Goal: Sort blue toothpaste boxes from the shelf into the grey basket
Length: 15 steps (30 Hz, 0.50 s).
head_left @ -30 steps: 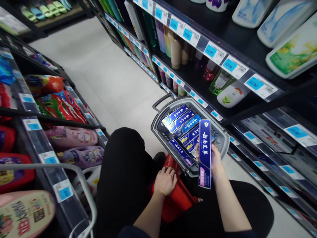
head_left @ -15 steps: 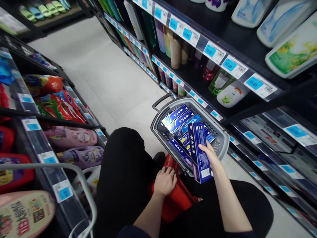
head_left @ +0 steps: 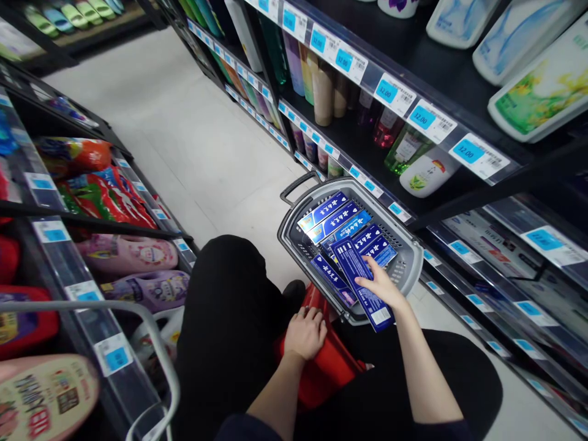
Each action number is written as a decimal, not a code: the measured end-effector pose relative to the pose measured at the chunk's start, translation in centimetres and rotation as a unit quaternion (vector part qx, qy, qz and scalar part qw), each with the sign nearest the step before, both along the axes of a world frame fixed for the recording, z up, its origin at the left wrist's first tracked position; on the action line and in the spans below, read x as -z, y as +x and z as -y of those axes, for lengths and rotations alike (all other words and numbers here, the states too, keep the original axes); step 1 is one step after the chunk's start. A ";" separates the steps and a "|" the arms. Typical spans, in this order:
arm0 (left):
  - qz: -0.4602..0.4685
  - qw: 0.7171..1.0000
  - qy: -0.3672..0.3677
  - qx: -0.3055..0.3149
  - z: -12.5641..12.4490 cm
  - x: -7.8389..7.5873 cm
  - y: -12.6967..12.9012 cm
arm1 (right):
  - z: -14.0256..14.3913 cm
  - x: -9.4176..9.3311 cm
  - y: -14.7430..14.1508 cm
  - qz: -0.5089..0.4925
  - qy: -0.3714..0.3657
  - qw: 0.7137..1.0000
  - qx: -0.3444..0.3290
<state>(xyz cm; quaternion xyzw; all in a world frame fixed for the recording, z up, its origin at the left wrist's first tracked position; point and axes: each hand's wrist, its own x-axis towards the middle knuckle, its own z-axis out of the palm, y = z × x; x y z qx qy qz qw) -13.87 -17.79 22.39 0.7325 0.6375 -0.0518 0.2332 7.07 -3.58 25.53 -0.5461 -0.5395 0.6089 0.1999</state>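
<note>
Pale tiled floor ahead of you, grey basket standing on it at your right, blue boxes lying flat inside, red stool under you, dark shelf bearing bottles beside the basket.
</note>
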 end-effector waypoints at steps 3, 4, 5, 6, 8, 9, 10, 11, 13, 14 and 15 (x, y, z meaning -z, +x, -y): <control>0.001 1.000 0.002 -0.002 0.0 0.0 0.0 | 0.0 0.4 0.3 -0.002 -0.030 0.998 -0.053; 0.001 1.000 0.003 -0.002 0.0 0.0 0.0 | 0.0 0.5 0.4 -0.001 -0.042 0.997 -0.068; 0.001 1.000 0.005 -0.002 0.0 0.0 0.0 | 0.0 0.6 0.4 0.003 -0.052 0.995 -0.080; 0.001 1.000 0.007 -0.002 0.0 0.0 0.0 | 0.1 0.7 0.3 0.015 -0.059 0.994 -0.089; 0.002 1.000 0.009 -0.001 -0.1 -0.1 0.0 | 0.2 1.0 -0.1 0.054 -0.061 0.992 -0.099; 0.003 1.000 0.009 -0.001 -0.1 -0.1 0.0 | 0.4 1.3 -0.5 0.074 -0.057 0.990 -0.104; 0.003 1.000 0.008 -0.001 -0.1 -0.1 0.0 | 0.5 1.6 -1.0 0.092 -0.052 0.988 -0.110; 0.003 1.000 0.007 -0.001 -0.1 -0.1 0.0 | 0.7 2.0 -1.5 0.107 -0.050 0.986 -0.117; 0.001 1.000 0.002 -0.002 -0.1 -0.1 0.0 | 0.9 3.2 -2.6 0.131 -0.059 0.981 -0.132; 0.000 1.000 0.000 -0.001 -0.1 -0.1 0.0 | 1.1 3.9 -3.1 0.145 -0.070 0.977 -0.139; 0.000 1.000 -0.002 0.000 0.0 -0.1 0.0 | 1.1 4.6 -3.5 0.160 -0.077 0.974 -0.141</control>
